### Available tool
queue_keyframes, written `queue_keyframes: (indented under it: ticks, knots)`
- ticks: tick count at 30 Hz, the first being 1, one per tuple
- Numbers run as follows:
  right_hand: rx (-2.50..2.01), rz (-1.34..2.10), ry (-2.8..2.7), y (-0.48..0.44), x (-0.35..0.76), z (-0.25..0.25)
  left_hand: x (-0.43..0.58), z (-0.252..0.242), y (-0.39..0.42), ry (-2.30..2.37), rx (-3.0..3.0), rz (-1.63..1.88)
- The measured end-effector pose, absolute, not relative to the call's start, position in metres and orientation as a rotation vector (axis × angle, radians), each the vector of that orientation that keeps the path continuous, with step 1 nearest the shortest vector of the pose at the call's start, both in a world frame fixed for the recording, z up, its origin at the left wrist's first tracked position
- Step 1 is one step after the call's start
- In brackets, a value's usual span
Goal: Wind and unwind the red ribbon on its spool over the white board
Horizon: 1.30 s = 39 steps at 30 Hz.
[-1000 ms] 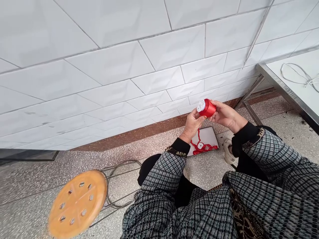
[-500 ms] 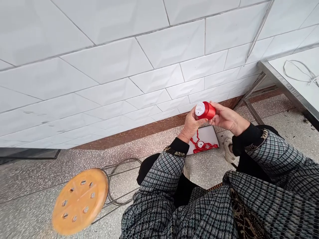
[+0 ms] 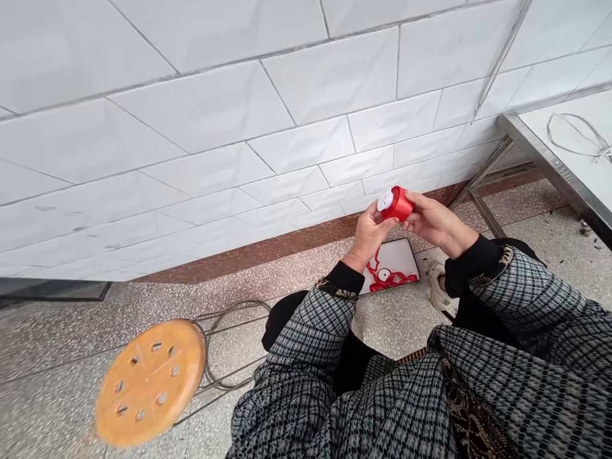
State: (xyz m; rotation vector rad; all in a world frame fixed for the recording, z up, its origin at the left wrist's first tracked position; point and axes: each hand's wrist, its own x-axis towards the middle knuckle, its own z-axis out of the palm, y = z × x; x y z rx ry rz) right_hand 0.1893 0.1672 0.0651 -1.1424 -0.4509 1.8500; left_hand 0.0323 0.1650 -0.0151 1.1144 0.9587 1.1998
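Observation:
Between my two hands is a roll of red ribbon point(image 3: 398, 205), held up in front of the wall, with its round white printed end turned to the upper left. My left hand point(image 3: 369, 234) has its thumb and fingers closed around the roll's lower left side. On the right side, my right hand point(image 3: 437, 221) grips it with the thumb over the top and the fingers beneath. Below, on the floor, a shallow white tray-like box point(image 3: 404, 254) with a dark rim holds loose red ribbon point(image 3: 389, 278) and a small white disc point(image 3: 384, 275).
An orange round stool point(image 3: 150, 382) with metal legs lies tipped on the speckled floor at lower left. At right stands a metal-framed table point(image 3: 535, 143) with a looped cable point(image 3: 576, 135) on it. White wall tiles point(image 3: 215, 172) rise ahead.
The ribbon roll has tilted and turned a little in my hands, so its white end faces further to the left. Both hands keep hold of it. The view has shifted slightly.

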Motion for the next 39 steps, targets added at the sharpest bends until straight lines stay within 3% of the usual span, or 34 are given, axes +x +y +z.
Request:
queue_keyframes:
  ticks: [14, 29, 39]
  knots:
    - [-1.056, 2.22, -0.305, 0.171, 0.2, 0.067, 0.012, -0.024, 0.166, 0.89, 1.398, 1.133]
    - [-1.093, 2.245, -0.341, 0.168, 0.2, 0.071, 0.003, -0.006, 0.165, 0.89, 1.582, 1.102]
    - [-1.077, 1.767, -0.586, 0.153, 0.174, 0.06, 0.033, -0.023, 0.157, 0.935, 1.067, 1.268]
